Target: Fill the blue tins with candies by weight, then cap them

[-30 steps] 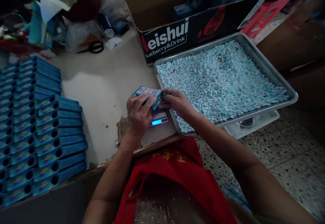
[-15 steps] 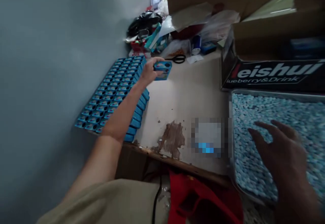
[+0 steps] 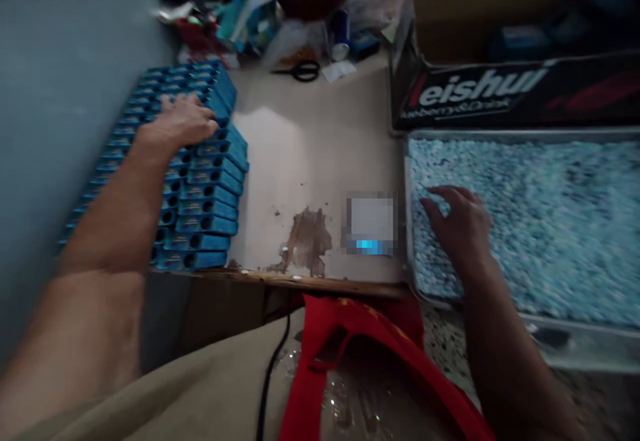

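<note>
My left hand [image 3: 183, 121] lies over the rows of small blue boxes [image 3: 213, 184] stacked at the left of the table. Its fingers are spread across the box tops, and nothing can be made out in its grasp. At the right, my right hand [image 3: 463, 224] is above the left part of a clear-rimmed tray filled with small light-blue pieces [image 3: 545, 208]. Its thumb and forefinger are curved with a small gap between their tips, and no piece shows between them.
Behind the tray stands an open black-printed carton [image 3: 480, 91]. Scissors [image 3: 305, 71], a dark blue can [image 3: 340, 34] and plastic bags lie at the back. A pixelated patch covers something near the table's front edge [image 3: 325, 281].
My left hand has moved from over the table to the box stack, and the blue box it held is no longer distinguishable. My right hand's thumb and forefinger have drawn closer. The view has shifted.
</note>
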`<action>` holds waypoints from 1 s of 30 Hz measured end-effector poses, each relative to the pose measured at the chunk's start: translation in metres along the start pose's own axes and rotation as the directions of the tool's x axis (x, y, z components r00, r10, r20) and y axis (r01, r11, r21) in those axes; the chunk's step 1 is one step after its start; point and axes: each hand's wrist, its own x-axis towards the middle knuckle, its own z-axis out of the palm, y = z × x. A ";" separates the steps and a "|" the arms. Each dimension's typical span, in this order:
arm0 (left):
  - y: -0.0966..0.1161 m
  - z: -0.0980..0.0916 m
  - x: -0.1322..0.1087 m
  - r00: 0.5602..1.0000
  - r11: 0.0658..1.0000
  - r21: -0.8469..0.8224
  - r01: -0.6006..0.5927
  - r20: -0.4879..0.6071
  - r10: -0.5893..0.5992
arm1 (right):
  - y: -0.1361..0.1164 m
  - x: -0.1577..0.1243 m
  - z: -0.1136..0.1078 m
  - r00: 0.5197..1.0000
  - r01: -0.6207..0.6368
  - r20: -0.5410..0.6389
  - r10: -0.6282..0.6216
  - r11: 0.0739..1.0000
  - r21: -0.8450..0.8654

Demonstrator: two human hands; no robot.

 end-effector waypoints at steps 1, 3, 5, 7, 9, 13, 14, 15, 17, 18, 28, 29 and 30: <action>0.004 0.002 0.003 0.998 0.994 0.104 -0.042 0.059 0.036 | -0.004 0.001 -0.003 1.000 0.013 0.003 -0.013 1.000 0.017; 0.015 0.003 0.002 0.991 0.986 0.164 -0.043 0.134 0.021 | -0.017 -0.002 -0.009 0.994 0.101 0.037 -0.104 0.992 0.082; 0.032 0.001 -0.012 0.978 0.977 0.178 -0.115 0.195 0.080 | -0.036 -0.014 -0.016 0.949 0.255 0.161 -0.269 0.961 0.104; 0.051 0.001 -0.038 0.956 0.952 0.218 -0.215 0.245 0.159 | -0.059 -0.032 -0.021 0.845 0.411 0.353 -0.402 0.910 0.054; 0.070 0.007 -0.070 0.950 0.930 0.234 -0.284 0.200 0.239 | -0.077 -0.049 -0.022 0.740 0.516 0.515 -0.433 0.857 -0.021; 0.090 0.044 -0.137 0.926 0.927 -0.001 -0.376 -0.028 0.376 | -0.093 -0.064 -0.013 0.657 0.582 0.649 -0.384 0.806 -0.112; 0.091 0.055 -0.152 0.927 0.924 -0.078 -0.375 -0.038 0.374 | -0.094 -0.065 -0.010 0.656 0.583 0.655 -0.374 0.803 -0.126; 0.090 0.066 -0.165 0.933 0.924 -0.132 -0.358 -0.034 0.357 | -0.094 -0.064 -0.007 0.659 0.583 0.655 -0.368 0.800 -0.137; 0.085 0.085 -0.188 0.951 0.936 -0.175 -0.306 -0.013 0.309 | -0.095 -0.064 -0.002 0.665 0.589 0.650 -0.368 0.794 -0.153; 0.082 0.092 -0.198 0.958 0.942 -0.175 -0.285 -0.012 0.287 | -0.096 -0.064 0.000 0.666 0.592 0.646 -0.371 0.790 -0.157; 0.067 0.134 -0.269 0.970 0.921 -0.305 -0.241 -0.036 0.242 | -0.081 -0.028 -0.004 0.791 0.392 0.497 -0.358 0.919 0.039; 0.067 0.140 -0.270 0.966 0.915 -0.316 -0.252 -0.031 0.255 | -0.076 -0.022 -0.005 0.832 0.343 0.449 -0.326 0.938 0.047; 0.068 0.146 -0.271 0.963 0.908 -0.326 -0.262 -0.033 0.266 | -0.071 -0.018 -0.006 0.857 0.316 0.419 -0.301 0.948 0.035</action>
